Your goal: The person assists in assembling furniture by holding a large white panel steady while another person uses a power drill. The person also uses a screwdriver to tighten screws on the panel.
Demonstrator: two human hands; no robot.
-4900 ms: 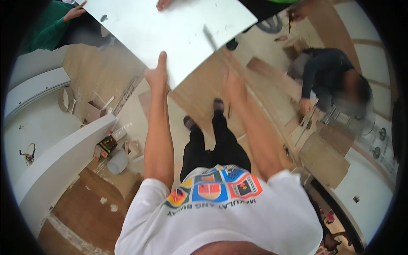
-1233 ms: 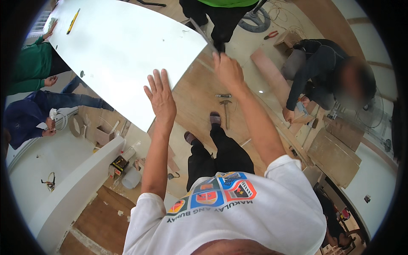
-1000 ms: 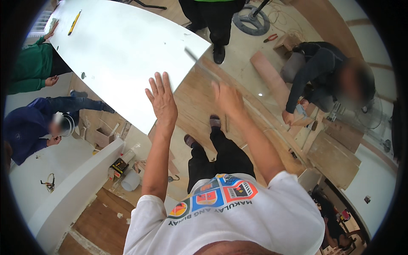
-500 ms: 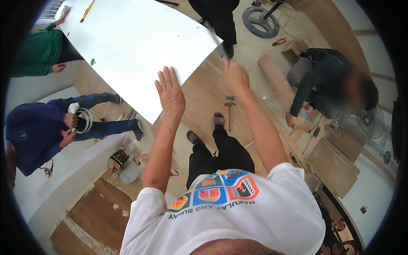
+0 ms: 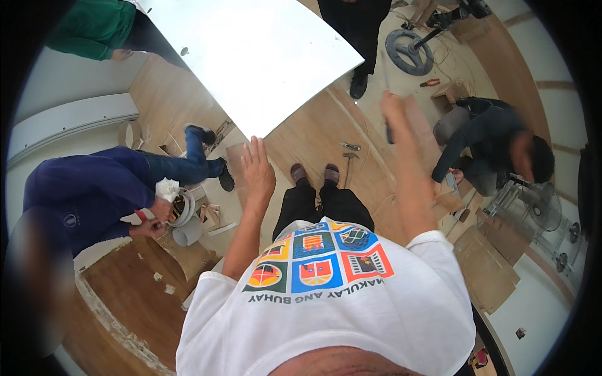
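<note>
A large white panel (image 5: pixel 263 56) reaches from the far left to a corner in front of me. My left hand (image 5: pixel 258 170) is open, its fingers straight, with the tips at that near corner; whether they press on it I cannot tell. Out to the right, apart from the panel's edge, my right hand (image 5: pixel 395 109) is closed around a long thin tool (image 5: pixel 390 135). The tool has a dark blue handle and a narrow grey shaft, blurred by motion, so its exact kind is unclear.
A hammer (image 5: pixel 348 169) and a utility knife (image 5: pixel 350 146) lie on the plywood floor ahead of my feet. One person bends at left with a white coil (image 5: pixel 183 210); another crouches at right beside a fan (image 5: pixel 542 203). Red pliers (image 5: pixel 430 83) lie near a round grey base (image 5: pixel 409 53).
My left hand has slid from lying flat on the panel to its near corner. My right hand has swung right, off the panel's edge, with the tool. The person at left has bent lower.
</note>
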